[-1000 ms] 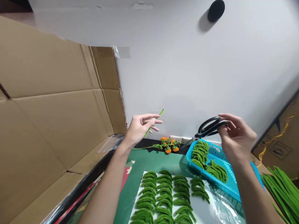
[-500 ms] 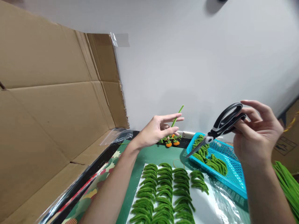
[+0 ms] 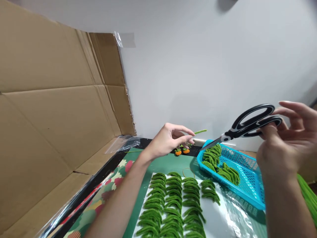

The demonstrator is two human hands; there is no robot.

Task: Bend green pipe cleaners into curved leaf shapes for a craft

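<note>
Between thumb and fingertips, my left hand [image 3: 174,138] pinches a short green pipe cleaner [image 3: 201,131], whose free end sticks out to the right. My right hand [image 3: 289,142] holds black-handled scissors [image 3: 229,135] by the loops, and their blades point down and left above the blue basket. Below, rows of curved green pipe cleaner pieces [image 3: 173,201] lie on a white sheet [image 3: 218,218]. Behind my left hand sit small orange pumpkin-shaped pieces [image 3: 186,150] with green tops, partly hidden.
A blue perforated basket [image 3: 247,175] at the right holds bundles of green pieces [image 3: 229,173]. Long green stems [image 3: 308,195] lie at the far right. Cardboard [image 3: 49,99] walls the left side, and a white wall [image 3: 198,66] rises behind. A rubber band [image 3: 188,172] lies on the green mat [image 3: 163,165].
The pipe cleaner in my left hand has tipped from nearly upright to nearly level, pointing right. My right hand and the scissors have shifted right, and the scissors lie flatter.
</note>
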